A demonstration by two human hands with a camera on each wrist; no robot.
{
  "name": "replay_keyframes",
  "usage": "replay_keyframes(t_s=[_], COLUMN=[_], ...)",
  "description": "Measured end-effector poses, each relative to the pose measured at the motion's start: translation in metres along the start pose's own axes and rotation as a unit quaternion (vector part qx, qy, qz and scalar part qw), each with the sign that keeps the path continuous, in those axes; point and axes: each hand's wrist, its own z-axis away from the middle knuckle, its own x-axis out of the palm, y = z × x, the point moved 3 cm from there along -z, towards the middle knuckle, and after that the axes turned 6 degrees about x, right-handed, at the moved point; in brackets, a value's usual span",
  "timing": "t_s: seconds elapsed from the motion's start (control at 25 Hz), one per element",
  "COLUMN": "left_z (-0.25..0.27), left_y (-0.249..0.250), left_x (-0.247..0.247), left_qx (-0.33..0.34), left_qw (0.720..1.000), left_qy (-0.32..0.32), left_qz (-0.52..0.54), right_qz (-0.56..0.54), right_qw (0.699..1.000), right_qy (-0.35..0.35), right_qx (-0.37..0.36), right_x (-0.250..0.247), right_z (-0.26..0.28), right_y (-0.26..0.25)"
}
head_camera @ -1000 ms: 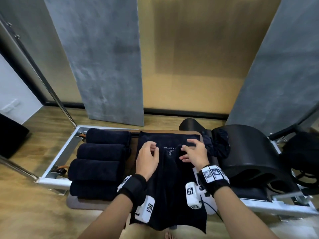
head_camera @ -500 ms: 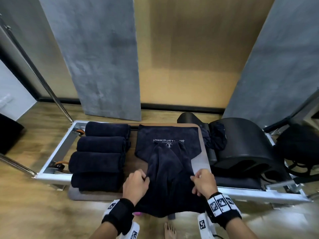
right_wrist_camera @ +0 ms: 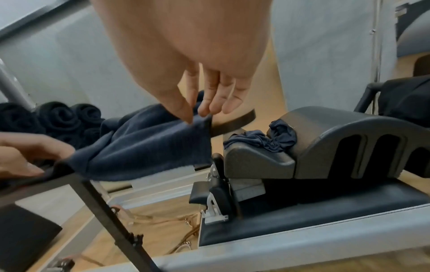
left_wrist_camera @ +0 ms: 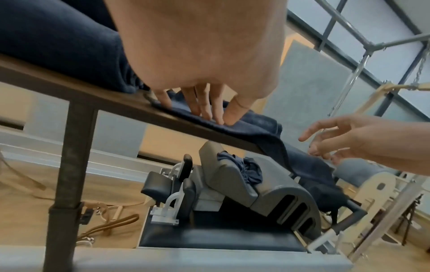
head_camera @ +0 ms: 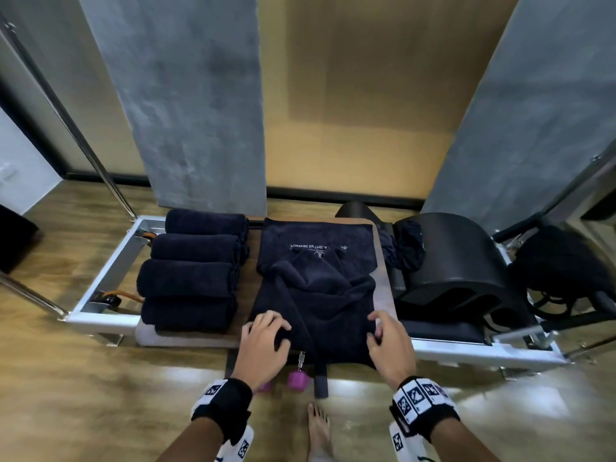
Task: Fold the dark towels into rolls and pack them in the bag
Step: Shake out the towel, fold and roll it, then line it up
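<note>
A dark navy towel lies lengthwise on a small table, logo end far, middle bunched, near end hanging over the front edge. My left hand grips the towel's near left edge, fingers on top and thumb under a fold; in the left wrist view the left hand presses on the towel. My right hand pinches the near right corner; in the right wrist view the right hand lifts the towel slightly. Several rolled towels sit left. A black bag lies far right.
A black arc barrel with a crumpled dark cloth stands right of the table on a metal-framed reformer. Below the table's front edge are a purple dumbbell and my bare foot. Grey wall panels stand behind.
Both hands came back from the towel's far logo end to its near edge and took hold of the near corners. The towel's middle is now bunched up.
</note>
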Motion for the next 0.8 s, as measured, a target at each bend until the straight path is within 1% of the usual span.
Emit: replay_keyframes(t_s=[0.08,0.16,0.24,0.32,0.4,0.48,0.6,0.72,0.8], left_z=[0.011,0.015,0.012,0.008,0.006,0.004,-0.002,-0.013,-0.022], left_y=[-0.005,-0.008,-0.005,-0.005,-0.004,-0.004,-0.001,0.006,0.010], left_x=[0.002,0.001,-0.004,-0.010,-0.016,-0.021,-0.032,-0.041,-0.048], left_qx=[0.020,0.040,0.036,0.020,0.022,0.024,0.022,0.025,0.022], left_qw=[0.999,0.996,0.994,0.995,0.997,0.999,0.999,0.996,0.994], left_qy=[-0.030,-0.047,-0.057,-0.058,-0.041,-0.007,0.033,0.049,0.061], left_qz=[-0.032,-0.068,-0.086,-0.083,-0.059,-0.022,0.022,0.074,0.084], right_qz=[0.039,0.095,0.189,0.266,0.285,0.267,0.200,0.085,-0.005], right_qw=[0.997,0.990,0.974,0.955,0.952,0.958,0.971,0.984,0.989], right_qy=[-0.015,-0.047,-0.071,-0.074,-0.056,-0.022,0.019,0.047,0.053], right_qx=[-0.062,-0.090,-0.104,-0.106,-0.102,-0.104,-0.129,-0.151,-0.138], right_x=[0.001,0.004,0.007,0.011,0.014,0.015,0.009,-0.006,-0.018], right_z=[0.013,0.022,0.030,0.036,0.039,0.039,0.038,0.025,0.011], right_y=[0.003,0.007,0.010,0.009,0.005,0.000,-0.003,-0.001,-0.006])
